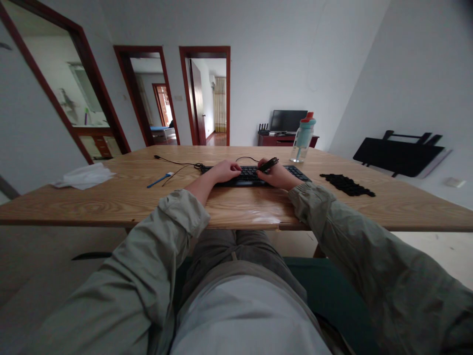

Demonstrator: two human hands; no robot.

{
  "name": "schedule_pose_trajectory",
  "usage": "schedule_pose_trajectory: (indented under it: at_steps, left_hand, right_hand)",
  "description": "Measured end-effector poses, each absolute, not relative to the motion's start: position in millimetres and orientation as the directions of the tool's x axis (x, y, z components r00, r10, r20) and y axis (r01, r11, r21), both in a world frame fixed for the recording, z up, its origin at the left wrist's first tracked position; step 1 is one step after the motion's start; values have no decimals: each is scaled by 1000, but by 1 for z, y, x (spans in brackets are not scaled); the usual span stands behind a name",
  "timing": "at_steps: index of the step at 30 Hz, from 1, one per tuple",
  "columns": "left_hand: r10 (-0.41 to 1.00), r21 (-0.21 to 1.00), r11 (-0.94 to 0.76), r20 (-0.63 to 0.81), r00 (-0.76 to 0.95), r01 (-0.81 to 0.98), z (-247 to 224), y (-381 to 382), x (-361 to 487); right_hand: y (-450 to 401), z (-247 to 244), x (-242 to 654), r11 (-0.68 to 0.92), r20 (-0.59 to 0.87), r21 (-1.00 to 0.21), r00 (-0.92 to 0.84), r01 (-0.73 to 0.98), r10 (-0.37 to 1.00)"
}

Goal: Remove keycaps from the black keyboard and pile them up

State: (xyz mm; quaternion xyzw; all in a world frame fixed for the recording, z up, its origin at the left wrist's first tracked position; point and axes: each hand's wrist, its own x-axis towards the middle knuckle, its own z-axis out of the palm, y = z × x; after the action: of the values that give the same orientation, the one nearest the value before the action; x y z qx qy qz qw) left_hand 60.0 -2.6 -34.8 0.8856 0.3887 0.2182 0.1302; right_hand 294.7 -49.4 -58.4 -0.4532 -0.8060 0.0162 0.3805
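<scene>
A black keyboard lies on the wooden table in front of me, its cable running off to the left. My left hand rests over its left half, fingers bent and pressed together; whatever may be between the fingertips is hidden. Over the right half, my right hand grips a thick black pen-shaped tool, which slants up to the right. To the right lies a patch of small black pieces in rows, which look like keycaps. A blue brush with a pale head lies left of the keyboard.
A clear bottle with a red and teal top stands at the table's back right. A crumpled white cloth or tissue lies on the left. Beyond are a monitor on a low cabinet and a folded black table against the wall.
</scene>
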Motion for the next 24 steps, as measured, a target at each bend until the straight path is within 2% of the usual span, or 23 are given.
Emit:
schedule_pose_trajectory:
  at_steps: [5,11,16,18,24]
  left_hand:
    - [741,386,-670,292,605,635,-35,-3,60]
    - [727,390,-684,297,619,616,-36,-2,60]
    - [727,372,-685,296,619,626,-36,-2,59]
    - [729,367,-683,293,618,632,-37,0,59]
    - [730,383,-681,289,619,625,-38,3,59]
  right_hand:
    - [-61,-58,294,535,551,-285,-320,795,770]
    - [-73,-56,288,580,544,-193,-405,792,734]
    - [-77,-58,285,538,530,-115,-407,835,744]
    - [-73,-59,283,535,539,-131,-393,835,745]
    - [-53,-52,277,444,556,-321,-213,836,804]
